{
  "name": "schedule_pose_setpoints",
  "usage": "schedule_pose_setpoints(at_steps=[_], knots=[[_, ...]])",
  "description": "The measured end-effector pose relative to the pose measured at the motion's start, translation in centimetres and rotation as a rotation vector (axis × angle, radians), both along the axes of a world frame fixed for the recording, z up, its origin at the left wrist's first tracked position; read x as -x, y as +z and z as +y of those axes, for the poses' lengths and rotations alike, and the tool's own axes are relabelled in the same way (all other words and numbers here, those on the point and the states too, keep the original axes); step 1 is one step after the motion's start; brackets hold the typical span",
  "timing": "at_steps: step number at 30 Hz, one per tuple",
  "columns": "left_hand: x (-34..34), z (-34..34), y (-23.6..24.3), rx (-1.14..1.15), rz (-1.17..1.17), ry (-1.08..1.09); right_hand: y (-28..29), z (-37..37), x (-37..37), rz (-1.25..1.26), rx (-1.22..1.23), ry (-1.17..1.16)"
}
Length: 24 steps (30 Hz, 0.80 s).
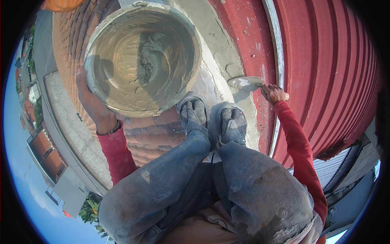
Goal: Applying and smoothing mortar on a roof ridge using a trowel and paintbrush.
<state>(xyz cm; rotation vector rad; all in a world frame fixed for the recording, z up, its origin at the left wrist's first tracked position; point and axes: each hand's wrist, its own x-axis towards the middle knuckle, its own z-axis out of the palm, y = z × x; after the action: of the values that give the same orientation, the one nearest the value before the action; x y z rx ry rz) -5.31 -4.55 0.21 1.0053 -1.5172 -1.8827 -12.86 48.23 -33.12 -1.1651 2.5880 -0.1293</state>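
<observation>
A large round bucket (178, 79) coated inside with grey mortar stands at the upper left. Some wet mortar (152, 57) lies at its bottom. My left hand (93, 99) grips the bucket's left side; its fingertips are partly hidden behind the wall. At right, the fingers of my right hand (274, 93) are wrapped round the handle of a trowel (245, 83). Its mortar-smeared blade points left, over the strip of grey mortar (221, 44) along the wall top, beside a small round patch of mortar.
My mortar-stained shoes (233, 122) stand close together between the bucket and the trowel. Red corrugated roofing (321, 61) curves away on the right, with a pale metal strip (278, 44) along it. Clay roof tiles (150, 132) lie below the bucket. Far left are buildings (46, 152) well below.
</observation>
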Motion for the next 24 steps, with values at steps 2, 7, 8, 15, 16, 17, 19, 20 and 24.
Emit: schedule_pose_setpoints(at_steps=[2, 7, 8, 15, 16, 17, 19, 20, 24], knots=[[-0.2, -0.6, -0.5, -0.014, 0.005, 0.002, 0.0, -2.1, 5.1, 0.076, -0.057, 0.140], [-0.5, -0.2, 0.0, -0.028, 0.002, 0.034, 3.2, -11.3, 15.8, 0.261, 0.015, 0.532], [-0.3, -0.3, -0.4, -0.054, 0.017, 0.035, 2.4, -11.8, 18.4, 0.249, -0.036, 0.553], [-0.9, -1.1, -0.6, -0.095, 0.033, 0.092, 6.5, -18.3, 24.4, 0.358, 0.066, 0.569], [-0.9, -1.2, -0.7, -0.096, 0.034, 0.090, 6.4, -18.5, 24.9, 0.358, 0.064, 0.567], [-0.7, -1.2, -0.7, -0.090, 0.034, 0.079, 6.4, -18.6, 25.4, 0.318, 0.095, 0.509], [-0.7, -1.2, -0.5, -0.073, 0.028, 0.067, 6.5, -19.4, 25.4, 0.275, 0.138, 0.447], [-0.6, -1.1, -0.4, -0.062, 0.022, 0.057, 7.1, -20.1, 24.9, 0.182, 0.140, 0.342], [-0.5, -0.5, -0.2, -0.061, 0.030, 0.006, 8.1, -19.3, 20.1, -0.020, 0.037, 0.172]])
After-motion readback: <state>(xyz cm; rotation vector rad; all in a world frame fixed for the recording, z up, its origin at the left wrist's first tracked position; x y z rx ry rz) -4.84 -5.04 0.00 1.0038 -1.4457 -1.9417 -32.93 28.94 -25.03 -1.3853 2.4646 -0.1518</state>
